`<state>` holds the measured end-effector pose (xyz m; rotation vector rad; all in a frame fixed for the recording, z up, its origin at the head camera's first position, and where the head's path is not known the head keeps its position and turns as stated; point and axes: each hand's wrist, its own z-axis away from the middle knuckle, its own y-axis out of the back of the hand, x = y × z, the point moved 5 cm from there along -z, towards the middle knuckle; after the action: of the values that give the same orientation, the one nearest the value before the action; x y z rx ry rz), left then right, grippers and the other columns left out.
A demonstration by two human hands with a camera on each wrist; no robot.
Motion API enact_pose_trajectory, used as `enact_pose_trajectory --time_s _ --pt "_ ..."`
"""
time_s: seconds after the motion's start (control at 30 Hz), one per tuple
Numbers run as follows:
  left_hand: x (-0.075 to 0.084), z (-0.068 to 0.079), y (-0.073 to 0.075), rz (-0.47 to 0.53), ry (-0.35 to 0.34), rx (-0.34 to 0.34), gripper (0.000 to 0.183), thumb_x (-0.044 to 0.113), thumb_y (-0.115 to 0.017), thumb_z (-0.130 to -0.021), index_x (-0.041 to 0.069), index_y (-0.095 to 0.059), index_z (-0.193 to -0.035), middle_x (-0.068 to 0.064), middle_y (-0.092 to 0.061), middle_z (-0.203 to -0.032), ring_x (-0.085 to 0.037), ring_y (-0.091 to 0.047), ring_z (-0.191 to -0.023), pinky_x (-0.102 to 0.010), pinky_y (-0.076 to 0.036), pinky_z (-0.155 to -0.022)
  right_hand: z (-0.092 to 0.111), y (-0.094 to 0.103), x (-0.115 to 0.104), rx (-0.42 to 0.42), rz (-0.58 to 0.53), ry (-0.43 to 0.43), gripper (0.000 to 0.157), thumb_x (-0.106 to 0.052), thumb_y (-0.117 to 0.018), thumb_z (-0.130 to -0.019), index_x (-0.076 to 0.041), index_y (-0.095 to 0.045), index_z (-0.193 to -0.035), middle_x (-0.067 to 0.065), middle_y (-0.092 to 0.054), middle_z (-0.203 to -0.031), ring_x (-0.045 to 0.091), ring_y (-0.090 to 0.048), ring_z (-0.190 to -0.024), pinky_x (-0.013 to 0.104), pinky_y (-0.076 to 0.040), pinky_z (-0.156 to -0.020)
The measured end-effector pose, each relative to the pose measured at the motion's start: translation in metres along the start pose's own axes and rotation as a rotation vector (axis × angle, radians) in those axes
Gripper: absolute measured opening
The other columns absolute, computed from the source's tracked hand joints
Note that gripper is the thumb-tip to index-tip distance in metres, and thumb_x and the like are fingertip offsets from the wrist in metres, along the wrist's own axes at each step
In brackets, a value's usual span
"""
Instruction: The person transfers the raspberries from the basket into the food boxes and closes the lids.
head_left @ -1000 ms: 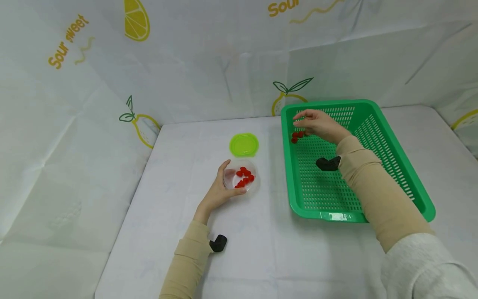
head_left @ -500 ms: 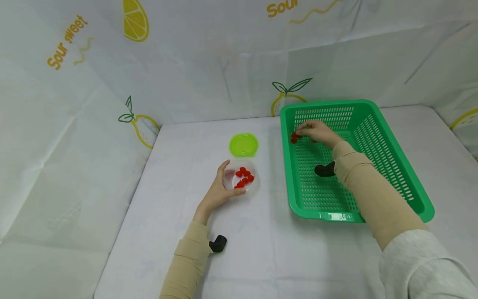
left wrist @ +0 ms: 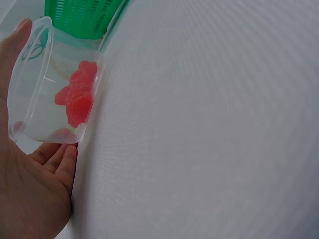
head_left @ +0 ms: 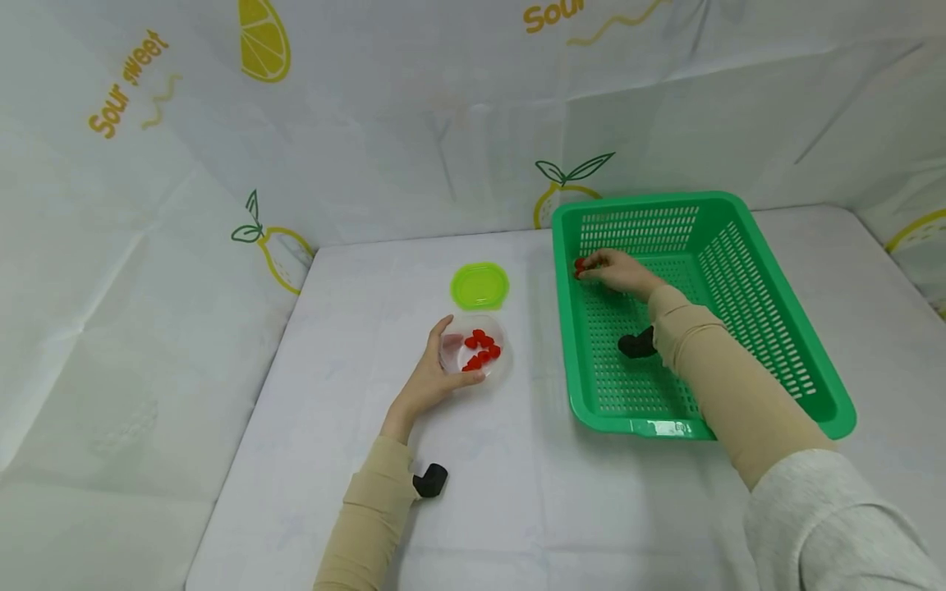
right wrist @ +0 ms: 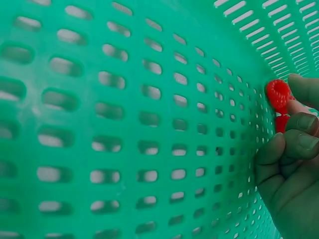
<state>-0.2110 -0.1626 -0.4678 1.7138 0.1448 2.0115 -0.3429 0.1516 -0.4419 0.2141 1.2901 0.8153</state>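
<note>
My left hand (head_left: 427,384) grips a clear plastic cup (left wrist: 42,107) from its left side, thumb and fingers spread round the wall. Several red raspberries (left wrist: 79,94) lie at the bottom of the cup, which stands upright on the table. Inside the green basket (head_left: 628,427), at its far left corner, my right hand (head_left: 621,272) pinches at a raspberry (right wrist: 278,94) with thumb and forefinger. Its other fingers are curled toward the palm. Another raspberry (right wrist: 282,123) shows just below, partly hidden by the fingers.
A lime-green lid (head_left: 479,286) lies on the white table (head_left: 473,509) just behind the cup. The basket's raised rim stands to the right of the cup. A white cloth wall (head_left: 414,148) with lemon prints rises behind the table.
My right hand has come down and left in the basket, its fingertips closing in on the raspberries in the corner. The left hand and the cup have stayed in place.
</note>
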Motion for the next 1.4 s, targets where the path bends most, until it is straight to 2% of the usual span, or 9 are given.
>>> enact_pose_trajectory --time_s 0.13,0.2,0.37,0.53,0.77,0.97,1.1,1.23,1.4 --pt "-0.002 0.000 0.000 0.003 -0.017 0.025 0.098 0.037 -0.079 -0.071 0.040 -0.014 -0.144 0.001 -0.040 -0.140 -0.021 -0.030 -0.136 -0.053 -0.021 -0.114 -0.003 -0.002 0.003 -0.012 0.012 0.007 0.040 -0.027 -0.049 -0.097 0.001 -0.043 -0.125 0.021 -0.041 -0.127 0.028 -0.039 -0.095 0.037 -0.038 -0.077" --pt "-0.010 -0.005 -0.001 0.003 -0.026 0.042 0.098 0.040 -0.081 -0.068 0.046 -0.015 -0.141 0.005 -0.041 -0.137 -0.019 -0.031 -0.135 -0.054 -0.022 -0.113 -0.003 -0.003 0.003 -0.018 0.016 0.007 0.041 -0.026 -0.049 -0.097 0.002 -0.042 -0.126 0.023 -0.041 -0.127 0.029 -0.040 -0.097 0.038 -0.039 -0.079" --pt "-0.009 -0.004 0.000 0.007 -0.028 0.038 0.098 0.040 -0.080 -0.069 0.046 -0.014 -0.141 0.005 -0.041 -0.138 -0.019 -0.030 -0.136 -0.054 -0.022 -0.113 -0.001 -0.004 0.001 -0.012 0.048 0.004 0.045 -0.025 -0.051 -0.095 0.003 -0.040 -0.128 0.025 -0.040 -0.129 0.033 -0.043 -0.102 0.043 -0.042 -0.082" --pt "-0.009 -0.005 0.001 0.006 -0.031 0.042 0.098 0.040 -0.080 -0.069 0.045 -0.015 -0.141 0.006 -0.041 -0.137 -0.019 -0.031 -0.135 -0.053 -0.023 -0.113 -0.002 -0.004 -0.002 0.016 0.093 0.015 0.044 -0.024 -0.052 -0.095 0.005 -0.043 -0.127 0.026 -0.042 -0.127 0.033 -0.043 -0.099 0.044 -0.041 -0.080" --pt "-0.009 -0.005 0.001 0.005 -0.018 0.030 0.099 0.038 -0.080 -0.070 0.044 -0.013 -0.142 0.005 -0.040 -0.139 -0.018 -0.028 -0.137 -0.053 -0.022 -0.114 -0.004 -0.004 -0.002 0.035 0.153 0.028 0.039 -0.024 -0.055 -0.093 0.003 -0.050 -0.121 0.027 -0.042 -0.133 0.040 -0.043 -0.114 0.055 -0.038 -0.094" --pt "-0.008 -0.005 0.000 0.011 -0.010 0.016 0.100 0.037 -0.079 -0.071 0.041 -0.011 -0.144 0.003 -0.038 -0.143 -0.020 -0.025 -0.139 -0.054 -0.020 -0.115 -0.005 -0.005 -0.002 0.029 0.172 0.042 0.036 -0.021 -0.057 -0.092 0.003 -0.051 -0.117 0.027 -0.044 -0.129 0.038 -0.045 -0.107 0.052 -0.041 -0.088" --pt "-0.008 -0.005 0.001 0.008 -0.011 0.028 0.098 0.040 -0.079 -0.070 0.045 -0.013 -0.142 0.005 -0.039 -0.141 -0.019 -0.026 -0.138 -0.054 -0.020 -0.114 -0.004 -0.005 -0.005 0.031 0.169 0.054 0.036 -0.017 -0.056 -0.092 0.002 -0.051 -0.121 0.027 -0.044 -0.132 0.039 -0.045 -0.110 0.053 -0.041 -0.090" --pt "-0.011 -0.006 0.000 0.004 -0.012 0.032 0.097 0.043 -0.080 -0.068 0.046 -0.014 -0.141 0.006 -0.041 -0.139 -0.019 -0.028 -0.137 -0.054 -0.024 -0.113 -0.004 -0.006 -0.005 0.008 0.171 0.056 0.036 -0.015 -0.056 -0.092 0.001 -0.051 -0.124 0.026 -0.040 -0.137 0.041 -0.043 -0.117 0.054 -0.039 -0.094" --pt "-0.013 -0.006 0.000 0.005 -0.012 0.032 0.100 0.044 -0.080 -0.068 0.044 -0.014 -0.142 0.006 -0.041 -0.139 -0.020 -0.027 -0.137 -0.055 -0.026 -0.111 -0.003 -0.007 -0.005 -0.044 0.164 0.070 0.033 -0.013 -0.055 -0.092 0.000 -0.052 -0.122 0.026 -0.034 -0.143 0.044 -0.035 -0.126 0.056 -0.036 -0.099"
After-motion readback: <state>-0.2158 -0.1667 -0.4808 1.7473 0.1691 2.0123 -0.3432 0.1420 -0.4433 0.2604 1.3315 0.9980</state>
